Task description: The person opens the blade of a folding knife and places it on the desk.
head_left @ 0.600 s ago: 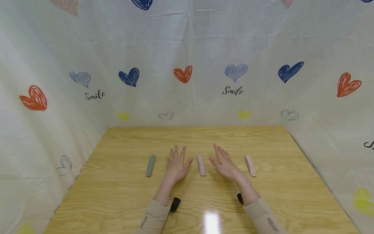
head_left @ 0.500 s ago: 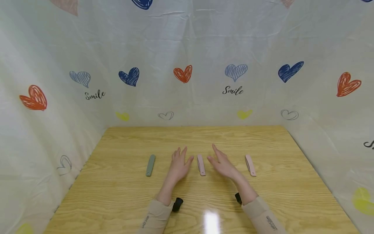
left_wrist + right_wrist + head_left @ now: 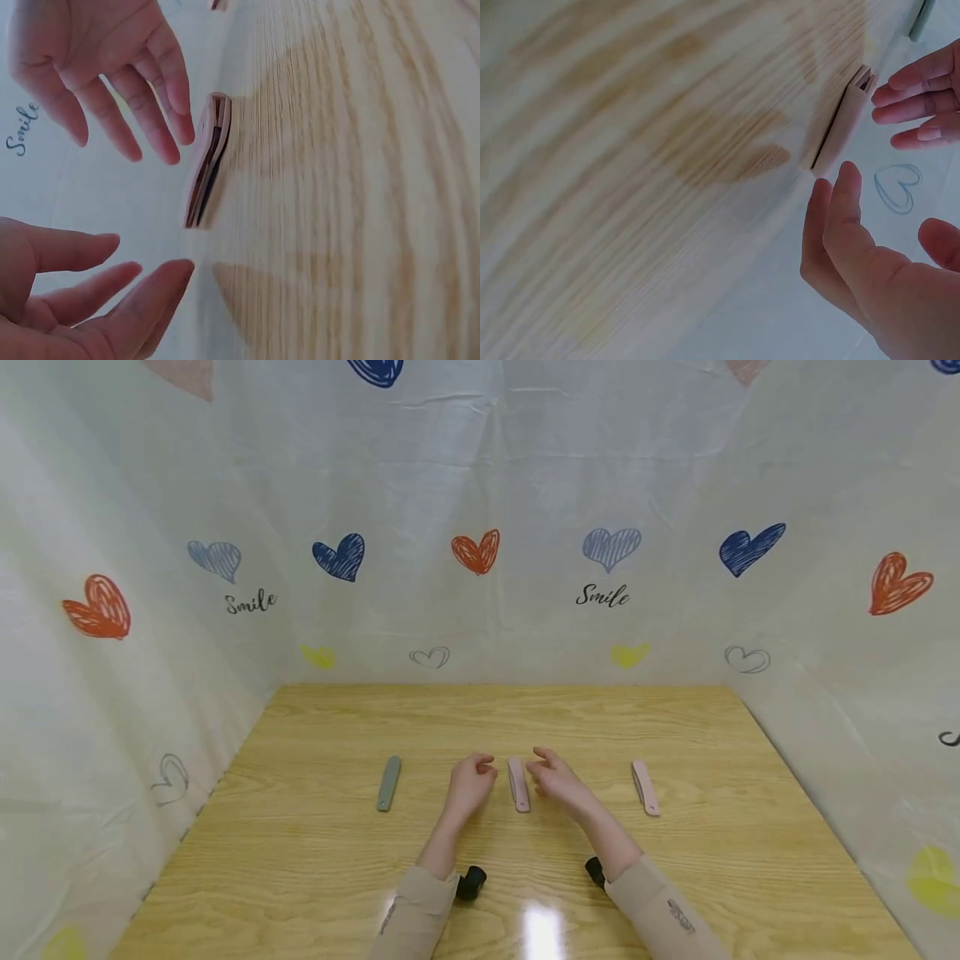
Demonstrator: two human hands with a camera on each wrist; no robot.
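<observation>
A slim pink folded thing [image 3: 519, 785] with a small round hole at its near end lies on the wooden table between both hands. The left wrist view shows two pink layers [image 3: 205, 161] with something dark between them. On its left hovers my left hand [image 3: 471, 785], fingers bent and holding nothing. My right hand [image 3: 557, 779] is close on its right side, fingers loosely bent, also without anything in it. A similar pink piece [image 3: 645, 787] lies further right, beyond the right hand. To the left of the left hand is a green one [image 3: 388, 784] of the same shape.
The wooden table [image 3: 315, 860] runs back to a pale curtain [image 3: 420, 485] printed with hearts and "Smile", which also closes off both sides. A black camera mount [image 3: 472, 883] sits at the left wrist, another [image 3: 595, 871] at the right.
Both hands have moved inward toward the middle pink piece, and their spread fingers have bent. The three pieces have stayed in place on the table; the head view has shifted slightly.
</observation>
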